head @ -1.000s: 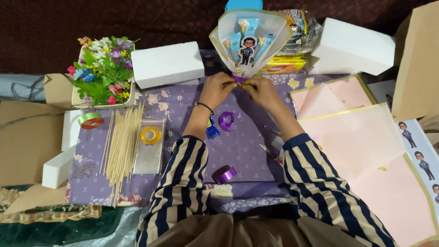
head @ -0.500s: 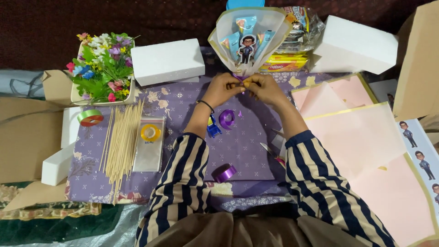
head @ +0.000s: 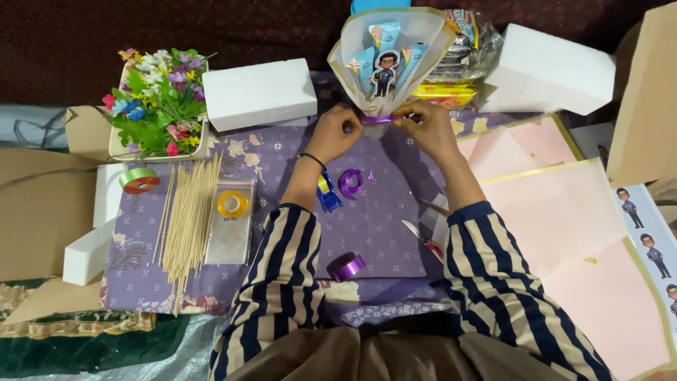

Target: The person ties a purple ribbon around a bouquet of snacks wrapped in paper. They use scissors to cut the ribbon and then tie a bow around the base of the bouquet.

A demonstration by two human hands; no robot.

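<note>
I see both grips pinched shut on the purple ribbon (head: 378,119): left hand (head: 337,132), right hand (head: 422,125), at the paper bouquet cone's (head: 392,56) neck, far centre.

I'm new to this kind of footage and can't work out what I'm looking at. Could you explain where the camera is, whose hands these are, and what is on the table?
There is no machine here. The single view comes from a camera worn on a person's head, looking down at their own striped-sleeved arms.

The left hand and right hand both pinch a purple ribbon wrapped round the narrow neck of a paper cone bouquet, which holds packets and a cartoon figure.

On the purple cloth lie a ribbon roll, a loose ribbon loop, a blue tape dispenser, scissors, wooden skewers and a yellow tape roll. Further left are a green ribbon roll and a flower tray. White foam blocks and pink paper sheets lie around.
</note>
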